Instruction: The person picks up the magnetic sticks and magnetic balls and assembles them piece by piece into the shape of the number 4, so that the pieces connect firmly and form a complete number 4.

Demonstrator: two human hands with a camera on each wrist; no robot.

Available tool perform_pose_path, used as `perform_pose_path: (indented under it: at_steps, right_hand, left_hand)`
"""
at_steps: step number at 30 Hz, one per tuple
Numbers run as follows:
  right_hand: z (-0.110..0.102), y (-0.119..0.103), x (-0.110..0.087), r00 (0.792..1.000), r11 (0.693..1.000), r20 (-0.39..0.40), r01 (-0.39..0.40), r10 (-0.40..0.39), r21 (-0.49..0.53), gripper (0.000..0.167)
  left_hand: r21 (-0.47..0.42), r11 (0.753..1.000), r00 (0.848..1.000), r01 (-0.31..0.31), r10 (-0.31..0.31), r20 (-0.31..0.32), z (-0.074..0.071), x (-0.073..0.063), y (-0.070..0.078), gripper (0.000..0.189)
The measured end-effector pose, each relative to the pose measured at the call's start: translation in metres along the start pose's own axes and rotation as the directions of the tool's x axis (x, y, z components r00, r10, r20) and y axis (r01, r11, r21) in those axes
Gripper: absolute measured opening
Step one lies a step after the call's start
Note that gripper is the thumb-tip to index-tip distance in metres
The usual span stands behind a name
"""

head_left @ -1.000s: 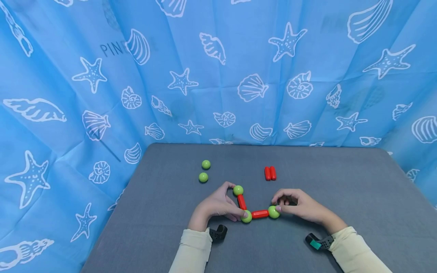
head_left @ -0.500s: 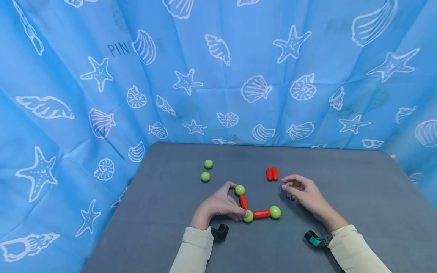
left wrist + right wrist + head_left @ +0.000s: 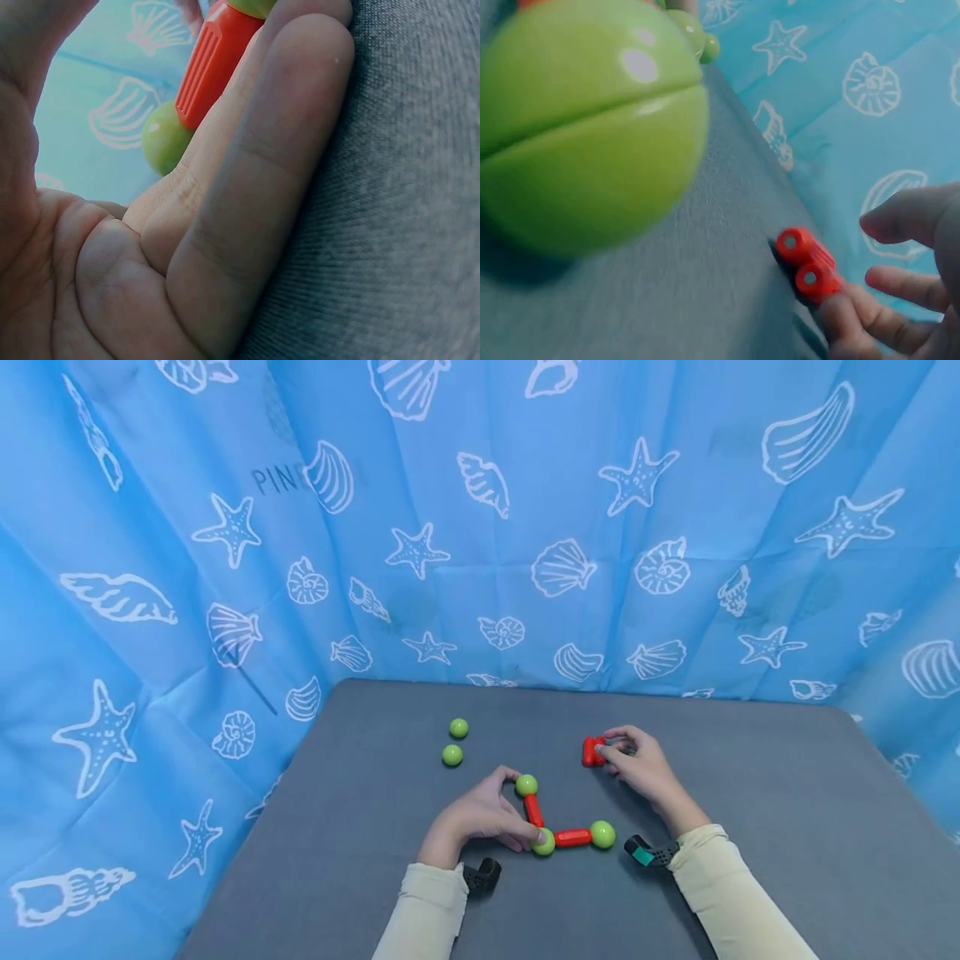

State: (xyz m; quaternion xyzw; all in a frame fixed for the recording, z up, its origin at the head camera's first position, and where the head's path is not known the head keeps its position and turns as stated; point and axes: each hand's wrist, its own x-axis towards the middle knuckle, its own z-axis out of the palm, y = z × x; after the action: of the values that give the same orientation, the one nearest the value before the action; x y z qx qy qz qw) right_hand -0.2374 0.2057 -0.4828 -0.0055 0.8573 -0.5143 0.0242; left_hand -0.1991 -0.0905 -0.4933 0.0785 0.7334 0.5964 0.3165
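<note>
My left hand (image 3: pixel 480 814) holds an L-shaped build of green balls and red rods on the table. Its thumb presses the corner ball (image 3: pixel 543 842), and the index fingertip is at the upper ball (image 3: pixel 527 786). One red rod (image 3: pixel 534 811) links those two balls; another rod (image 3: pixel 573 837) runs right to an end ball (image 3: pixel 603 834), which looms large in the right wrist view. Farther back, two loose red rods (image 3: pixel 588 752) lie side by side. My right hand (image 3: pixel 637 764) pinches the right-hand one (image 3: pixel 819 280) with thumb and index finger, the other fingers spread.
Two loose green balls (image 3: pixel 452 755) sit at the back left of the grey table (image 3: pixel 360 793). A blue curtain (image 3: pixel 450 610) with white shell prints hangs right behind the table. Both wrists wear black camera mounts (image 3: pixel 482 876).
My right hand has let go of the build's end ball and moved back and left to the loose red rods. The left hand stays on the build.
</note>
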Motion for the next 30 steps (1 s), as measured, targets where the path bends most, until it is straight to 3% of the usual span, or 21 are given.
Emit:
perform_pose_path:
  at_steps: [9,20,30]
  right_hand:
    - [0.009,0.012,0.013,0.997,0.983,-0.064,-0.045,0.034,-0.18,0.043]
    - [0.001,0.008,0.018,1.0,0.986,-0.028,-0.01,0.005,-0.167,0.041]
    - [0.005,0.009,0.014,0.999,0.989,-0.048,-0.03,0.023,-0.148,0.038]
  left_hand:
    - [-0.01,0.999,0.999,0.032,-0.032,0.013,0.003,0.003,-0.003,0.087]
    - [-0.02,1.0,1.0,0.018,-0.018,-0.005,-0.001,0.0,0.004,0.085]
    - [0.013,0.999,0.999,0.038,-0.038,0.001,-0.003,0.003,-0.001,0.089]
